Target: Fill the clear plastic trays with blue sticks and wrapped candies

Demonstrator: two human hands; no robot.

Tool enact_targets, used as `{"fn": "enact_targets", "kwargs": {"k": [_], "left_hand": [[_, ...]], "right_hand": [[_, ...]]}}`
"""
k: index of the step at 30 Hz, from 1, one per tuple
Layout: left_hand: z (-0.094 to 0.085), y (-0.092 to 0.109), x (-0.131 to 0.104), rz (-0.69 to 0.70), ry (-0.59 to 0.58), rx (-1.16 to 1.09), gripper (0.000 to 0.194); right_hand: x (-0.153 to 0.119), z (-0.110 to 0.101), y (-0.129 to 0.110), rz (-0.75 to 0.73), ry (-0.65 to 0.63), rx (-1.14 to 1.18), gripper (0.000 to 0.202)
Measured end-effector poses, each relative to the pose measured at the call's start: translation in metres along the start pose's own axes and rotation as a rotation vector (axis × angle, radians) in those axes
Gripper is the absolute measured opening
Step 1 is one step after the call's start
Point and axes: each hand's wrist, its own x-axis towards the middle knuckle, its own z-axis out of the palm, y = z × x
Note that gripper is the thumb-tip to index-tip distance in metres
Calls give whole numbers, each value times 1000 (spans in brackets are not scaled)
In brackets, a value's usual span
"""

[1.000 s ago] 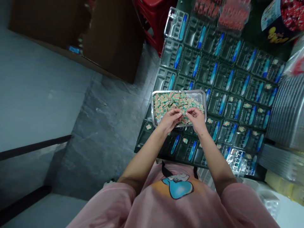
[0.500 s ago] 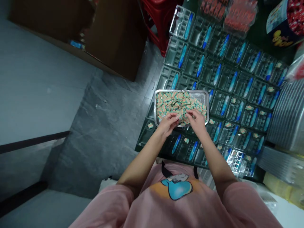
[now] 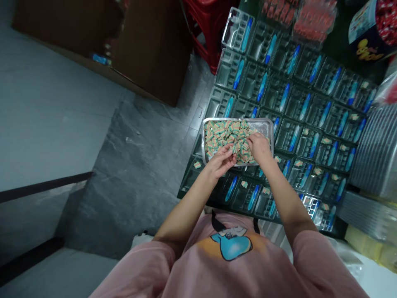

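Observation:
A shallow metal tray (image 3: pixel 263 122) lies on top of the clear plastic blister trays. Many small flat pieces, striped green and orange (image 3: pixel 228 130), fill most of it. My left hand (image 3: pixel 222 160) is over the tray's near edge, its fingers closed on a few of the striped pieces. Deeper in on the right, my right hand (image 3: pixel 259 147) has its fingertips pinched down at the heap; what is between them is hidden. Around the metal tray, blister trays (image 3: pixel 276 93) each hold a blue pen-shaped item (image 3: pixel 284 97), and some nearer ones also hold striped pieces.
Stacks of clear plastic trays (image 3: pixel 374 145) stand along the right side. Red parts in packs (image 3: pixel 314 22) and a printed bucket (image 3: pixel 367 35) are at the far edge. A red stool (image 3: pixel 211 37) and a cardboard box (image 3: pixel 151 54) stand on the floor to the left.
My right hand has moved away from the left one, up and to the right over the heap. My left hand stays almost in place, with striped pieces now showing at its fingertips.

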Motion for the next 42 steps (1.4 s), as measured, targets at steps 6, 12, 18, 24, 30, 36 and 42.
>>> {"fn": "enact_targets", "kwargs": {"k": [6, 12, 18, 24, 30, 36, 42], "left_hand": [[10, -3, 7, 89, 21, 98, 43], [24, -9, 18, 170, 95, 215, 42], [39, -15, 35, 281, 199, 345, 40], [75, -28, 53, 426, 259, 343, 37], [124, -47, 70, 491, 274, 379, 35], [152, -52, 69, 529, 281, 486, 36], [139, -54, 58, 573, 375, 534, 25]], "right_hand": [[-15, -5, -14, 133, 57, 462, 18], [-30, 3, -15, 296, 51, 853, 21], [-27, -4, -10, 319, 113, 906, 23], [-20, -37, 10, 280, 188, 824, 27], [-5, -69, 54, 278, 108, 939, 23], [64, -165, 190, 309, 368, 712, 24], [159, -245, 346, 369, 584, 134, 15]]}}
